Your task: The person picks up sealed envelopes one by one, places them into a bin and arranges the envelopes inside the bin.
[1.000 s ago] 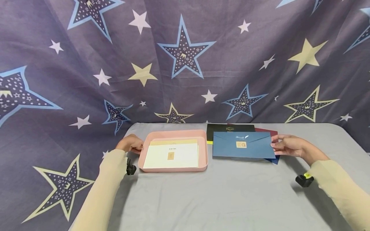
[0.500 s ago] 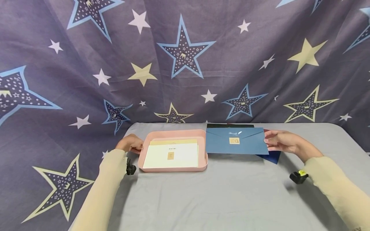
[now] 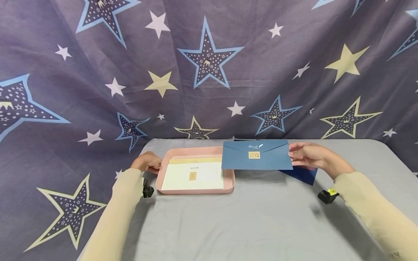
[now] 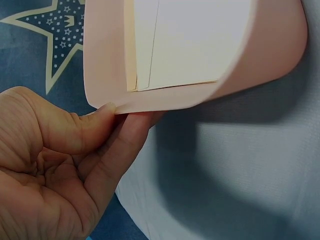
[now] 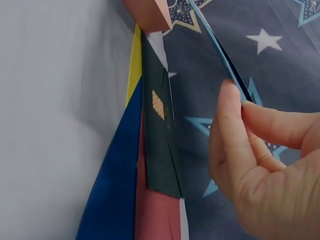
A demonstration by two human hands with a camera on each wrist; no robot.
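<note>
My left hand (image 3: 148, 162) pinches the left rim of a shallow pink tray (image 3: 183, 192) between thumb and fingers, as the left wrist view shows up close. Cream and white envelopes lie stacked inside; the top white envelope (image 3: 209, 179) bears a small tan label. At the right, my right hand (image 3: 308, 156) pinches the right edge of a blue envelope (image 3: 238, 159). Raised above the table, this envelope overlaps the tray's right rim in the head view. Seen edge-on, it runs up from thumb and fingertips in the right wrist view.
Beneath the held envelope lies a pile with a dark green envelope (image 5: 159, 145) on top, a red envelope (image 5: 157, 217), a dark blue envelope (image 5: 112, 170) and a yellow one (image 5: 133, 70). A star-patterned curtain (image 3: 209, 108) hangs behind the grey-covered table (image 3: 248, 224).
My right hand has carried the blue envelope left and up, from over the pile to the tray's right rim. The left hand and the tray have stayed in place.
</note>
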